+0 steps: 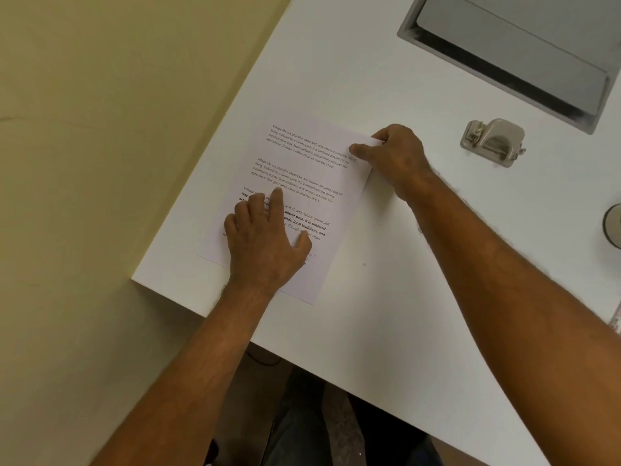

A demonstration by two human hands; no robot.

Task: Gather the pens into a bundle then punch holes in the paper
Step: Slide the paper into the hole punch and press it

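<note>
A printed sheet of paper (302,169) lies flat near the left corner of the white table (403,314). My left hand (265,240) rests on the sheet's lower half, fingers spread and pressing it down. My right hand (393,156) pinches the sheet's far right corner between thumb and fingers. A grey hole punch (492,142) stands on the table to the right of my right hand, apart from the paper. No pens are in view.
A grey recessed cable hatch (517,55) is set into the table at the top right. A round grey object (613,225) is cut off at the right edge. The table's left edge runs beside a yellow wall (100,163).
</note>
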